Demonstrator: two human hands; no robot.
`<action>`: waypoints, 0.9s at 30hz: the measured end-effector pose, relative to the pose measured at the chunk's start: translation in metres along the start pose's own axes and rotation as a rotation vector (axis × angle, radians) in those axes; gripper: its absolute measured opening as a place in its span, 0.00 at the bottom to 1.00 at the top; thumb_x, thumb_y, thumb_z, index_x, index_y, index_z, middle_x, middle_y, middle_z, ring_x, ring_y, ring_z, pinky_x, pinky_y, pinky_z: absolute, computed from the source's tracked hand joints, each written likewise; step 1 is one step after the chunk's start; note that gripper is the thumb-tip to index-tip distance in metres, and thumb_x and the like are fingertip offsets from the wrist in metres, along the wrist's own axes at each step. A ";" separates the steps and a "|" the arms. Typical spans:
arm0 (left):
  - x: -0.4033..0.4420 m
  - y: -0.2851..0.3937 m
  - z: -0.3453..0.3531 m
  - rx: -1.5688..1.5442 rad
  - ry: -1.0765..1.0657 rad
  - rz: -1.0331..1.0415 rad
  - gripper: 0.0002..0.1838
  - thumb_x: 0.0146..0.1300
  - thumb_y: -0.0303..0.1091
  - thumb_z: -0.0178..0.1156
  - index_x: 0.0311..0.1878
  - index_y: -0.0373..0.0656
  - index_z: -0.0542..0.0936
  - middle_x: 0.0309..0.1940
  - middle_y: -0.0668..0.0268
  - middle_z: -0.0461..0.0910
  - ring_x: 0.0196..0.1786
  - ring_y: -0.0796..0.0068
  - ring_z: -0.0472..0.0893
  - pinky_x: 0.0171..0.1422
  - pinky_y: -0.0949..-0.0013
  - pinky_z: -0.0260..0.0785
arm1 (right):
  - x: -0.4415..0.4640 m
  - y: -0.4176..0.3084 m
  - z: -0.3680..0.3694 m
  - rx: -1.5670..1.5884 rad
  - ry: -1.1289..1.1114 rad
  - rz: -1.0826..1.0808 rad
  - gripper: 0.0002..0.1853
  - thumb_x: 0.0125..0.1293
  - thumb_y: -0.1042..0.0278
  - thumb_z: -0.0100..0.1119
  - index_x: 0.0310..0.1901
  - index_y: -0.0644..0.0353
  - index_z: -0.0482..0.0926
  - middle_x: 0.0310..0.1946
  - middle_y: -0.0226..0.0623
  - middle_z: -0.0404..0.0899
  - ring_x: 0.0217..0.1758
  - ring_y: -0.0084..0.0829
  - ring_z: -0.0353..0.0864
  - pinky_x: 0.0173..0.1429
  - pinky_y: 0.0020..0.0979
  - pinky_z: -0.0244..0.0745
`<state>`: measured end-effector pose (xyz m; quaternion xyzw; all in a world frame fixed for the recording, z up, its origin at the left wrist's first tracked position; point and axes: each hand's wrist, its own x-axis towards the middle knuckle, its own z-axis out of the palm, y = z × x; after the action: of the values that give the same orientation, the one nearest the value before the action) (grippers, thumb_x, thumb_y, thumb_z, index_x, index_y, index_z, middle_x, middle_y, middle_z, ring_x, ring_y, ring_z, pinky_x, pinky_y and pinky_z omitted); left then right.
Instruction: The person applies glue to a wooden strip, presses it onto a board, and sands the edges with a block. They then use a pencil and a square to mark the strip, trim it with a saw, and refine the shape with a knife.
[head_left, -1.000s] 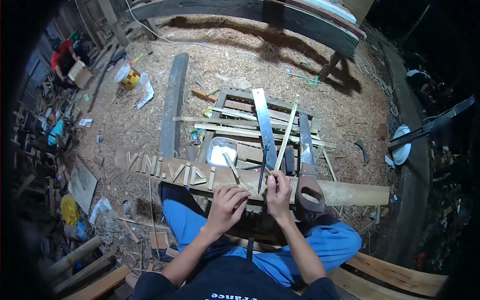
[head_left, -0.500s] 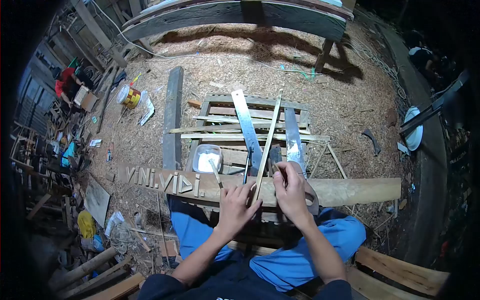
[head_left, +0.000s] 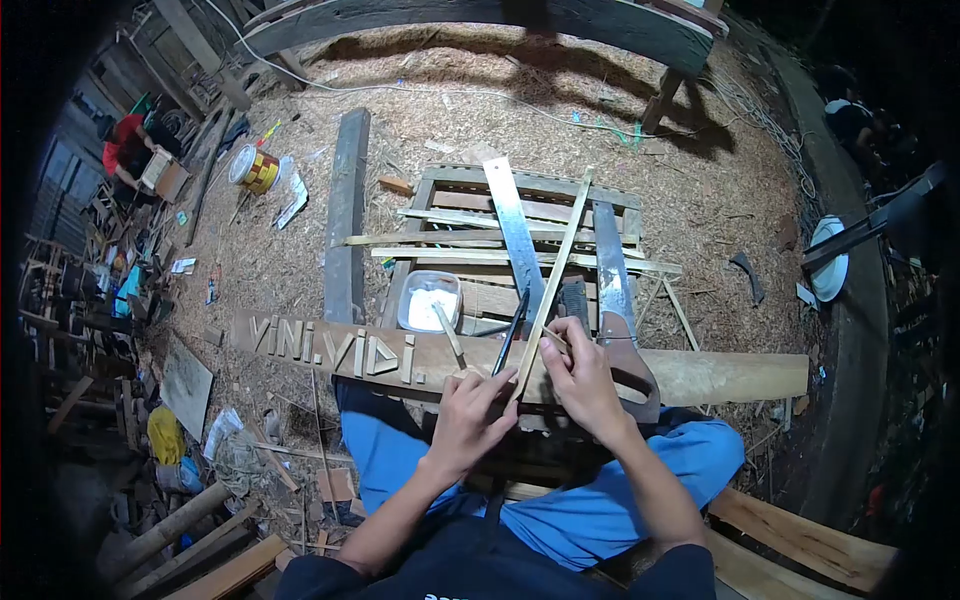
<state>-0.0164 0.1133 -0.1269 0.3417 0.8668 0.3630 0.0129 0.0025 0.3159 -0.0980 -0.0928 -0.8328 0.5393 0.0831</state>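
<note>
Between the thumb and index finger of my left hand (head_left: 466, 418) is the near end of a long thin wooden strip (head_left: 562, 255), which slants away from me. Beside that strip, my right hand (head_left: 585, 385) is closed in a pinch on a short thin brown stick (head_left: 555, 337), partly hidden by the fingers. Under both hands a long board (head_left: 720, 378) lies across my lap, with raised wooden letters (head_left: 375, 358) reading "VINI.VIDI." on its left part. A handsaw (head_left: 613, 275) rests across the board, by my right hand. A dark slim tool (head_left: 514, 328) lies left of the strip.
A clear tub of white paste (head_left: 430, 300) with a stick in it stands behind the board. A slatted wooden frame (head_left: 428, 195) holds loose strips and a wide metal blade (head_left: 513, 215). A yellow bucket (head_left: 262, 172), a bench (head_left: 480, 25) and another person (head_left: 130, 140) are farther off.
The view has shifted slightly, so the frame and tools sit a little farther right. My right hand has moved slightly along the strip; both hands keep their hold.
</note>
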 end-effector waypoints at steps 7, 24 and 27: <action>-0.014 -0.001 0.010 -0.010 0.170 -0.039 0.27 0.56 0.29 0.74 0.61 0.45 0.83 0.38 0.69 0.88 0.39 0.70 0.82 0.50 0.63 0.66 | -0.007 0.004 0.009 -0.115 -0.017 -0.095 0.12 0.80 0.61 0.53 0.49 0.62 0.76 0.25 0.52 0.78 0.31 0.54 0.83 0.37 0.50 0.73; -0.014 0.004 0.015 -0.081 0.111 -0.003 0.20 0.59 0.33 0.75 0.56 0.44 0.86 0.36 0.68 0.88 0.41 0.65 0.80 0.51 0.60 0.68 | -0.035 0.002 0.006 -0.453 0.034 -0.360 0.13 0.77 0.68 0.51 0.56 0.66 0.77 0.41 0.49 0.75 0.49 0.49 0.77 0.56 0.47 0.69; -0.010 0.009 0.023 -0.230 0.047 -0.106 0.21 0.60 0.33 0.74 0.57 0.42 0.85 0.36 0.65 0.88 0.46 0.62 0.81 0.57 0.59 0.69 | -0.041 -0.002 0.000 -0.543 -0.005 -0.300 0.13 0.76 0.71 0.54 0.57 0.64 0.78 0.44 0.47 0.78 0.49 0.47 0.78 0.57 0.45 0.67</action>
<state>0.0028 0.1257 -0.1404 0.2831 0.8364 0.4667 0.0510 0.0415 0.3047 -0.0977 0.0137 -0.9511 0.2790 0.1319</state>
